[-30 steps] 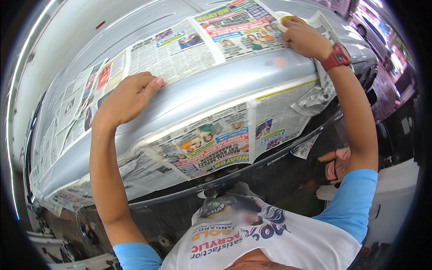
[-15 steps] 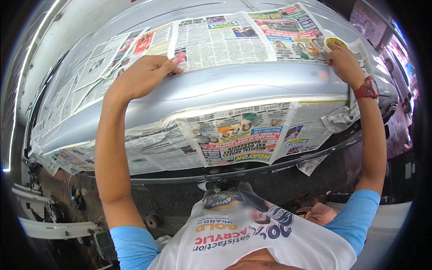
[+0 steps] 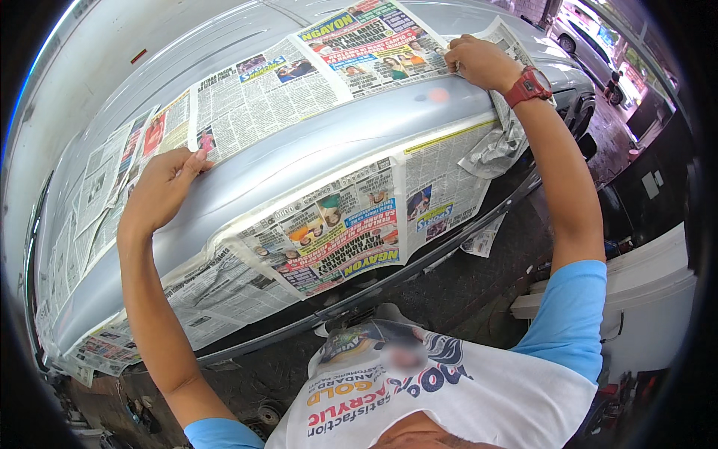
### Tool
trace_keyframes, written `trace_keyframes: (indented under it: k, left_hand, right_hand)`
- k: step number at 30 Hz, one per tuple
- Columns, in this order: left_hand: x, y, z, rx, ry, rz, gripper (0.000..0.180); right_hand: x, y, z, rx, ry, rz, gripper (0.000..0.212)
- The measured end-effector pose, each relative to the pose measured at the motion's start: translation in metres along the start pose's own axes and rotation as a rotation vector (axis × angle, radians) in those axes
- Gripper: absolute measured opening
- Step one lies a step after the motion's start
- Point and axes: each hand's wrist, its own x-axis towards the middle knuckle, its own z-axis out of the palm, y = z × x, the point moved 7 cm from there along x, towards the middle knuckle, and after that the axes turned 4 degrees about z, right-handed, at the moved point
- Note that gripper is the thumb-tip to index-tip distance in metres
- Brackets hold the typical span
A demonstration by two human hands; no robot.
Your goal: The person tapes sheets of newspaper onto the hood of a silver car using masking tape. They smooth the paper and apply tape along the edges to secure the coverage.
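Sheets of newspaper (image 3: 258, 101) cover the upper part of a silver car panel (image 3: 336, 133). At their lower edge, on the left, my left hand (image 3: 161, 187) is closed, thumb against fingers; what it pinches, if anything, is hidden. Farther right, my right hand (image 3: 479, 63) is closed at the upper newspaper's right end, its knuckles up. The pale tape roll seen in it a moment ago is now hidden behind the fingers. Between the upper sheets and the lower newspaper (image 3: 321, 239) runs a bare silver strip with a faint reddish spot.
Crumpled paper (image 3: 497, 146) hangs at the panel's right end. A loose newspaper piece (image 3: 479, 241) dangles below the dark lower edge. White panels (image 3: 621, 288) stand at the right, and another car (image 3: 583, 34) shows beyond the opening at the far right.
The view has turned, so the car now slants up to the right. My right hand has turned over the tape roll, hiding it. My left hand remains by the upper newspaper's lower edge.
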Motion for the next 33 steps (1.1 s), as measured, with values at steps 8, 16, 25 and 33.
trace_keyframes:
  k: [8,16,25,33]
  left_hand:
    - [-0.004,0.004,-0.001,0.037,0.008,0.025,0.049]
    - [-0.009,0.008,0.000,0.048,0.015,0.005,0.051]
    - [-0.025,0.003,-0.002,0.086,0.139,0.066,0.047]
    - [-0.058,-0.040,-0.023,0.181,0.492,-0.090,0.036]
  right_hand:
    - [-0.007,0.003,-0.005,0.057,-0.084,0.082,0.023]
    - [-0.039,0.014,-0.020,0.054,-0.016,0.134,0.034]
    - [-0.086,-0.063,-0.094,0.520,0.381,0.198,0.053]
    - [-0.205,-0.189,-0.058,0.799,0.536,0.204,0.061]
